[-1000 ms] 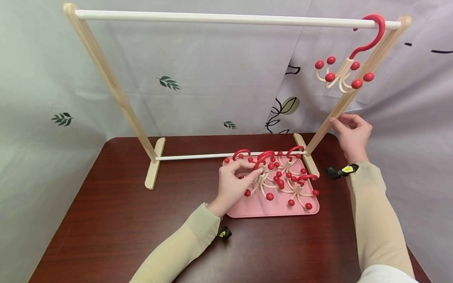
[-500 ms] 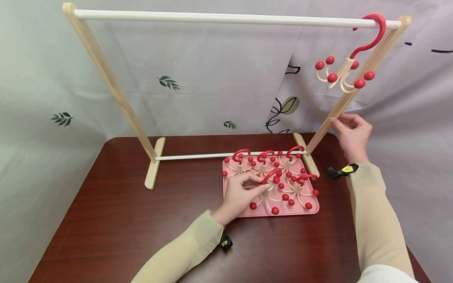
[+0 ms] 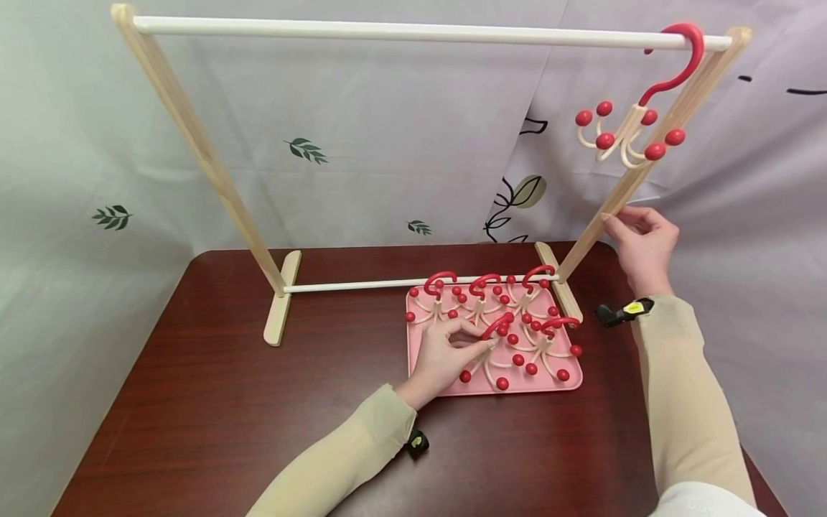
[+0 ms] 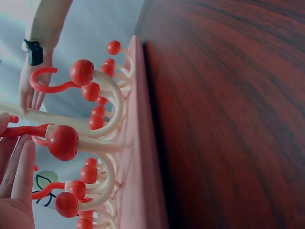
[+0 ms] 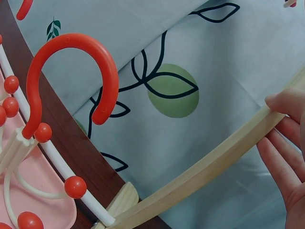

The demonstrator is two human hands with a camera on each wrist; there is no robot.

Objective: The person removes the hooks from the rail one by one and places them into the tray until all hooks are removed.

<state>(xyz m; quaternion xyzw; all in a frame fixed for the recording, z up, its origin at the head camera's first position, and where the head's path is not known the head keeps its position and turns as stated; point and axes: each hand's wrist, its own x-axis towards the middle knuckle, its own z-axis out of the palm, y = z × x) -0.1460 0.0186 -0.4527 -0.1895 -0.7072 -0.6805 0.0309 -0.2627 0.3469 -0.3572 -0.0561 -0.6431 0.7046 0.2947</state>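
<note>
My left hand (image 3: 446, 355) pinches the red hook of a wooden hanger (image 3: 497, 325) between thumb and fingers. In the left wrist view, this hanger's curved cream arms with red ball tips (image 4: 63, 143) stand close over the pink tray (image 4: 151, 191). More such hangers (image 3: 545, 347) sit upright on the tray, to the right and behind. My right hand (image 3: 646, 248) grips the right wooden post (image 3: 593, 231) of a rack, thumb in front; the right wrist view shows its fingers (image 5: 279, 157) against the post's other side. Another hanger (image 3: 623, 133) hangs from the rack's white top bar (image 3: 388, 31) near the right end.
The rack's left post (image 3: 200, 143) rises from a wooden foot (image 3: 284, 298). A white lower bar (image 3: 355, 286) runs along the tray's back edge. All stand on a dark wood table (image 3: 226, 416), with a light patterned cloth (image 3: 388, 143) behind.
My left hand has moved the hanger toward the front and slightly right over the tray, uncovering the hangers behind; in the last half second it barely shifts. The right hand stays on the post.
</note>
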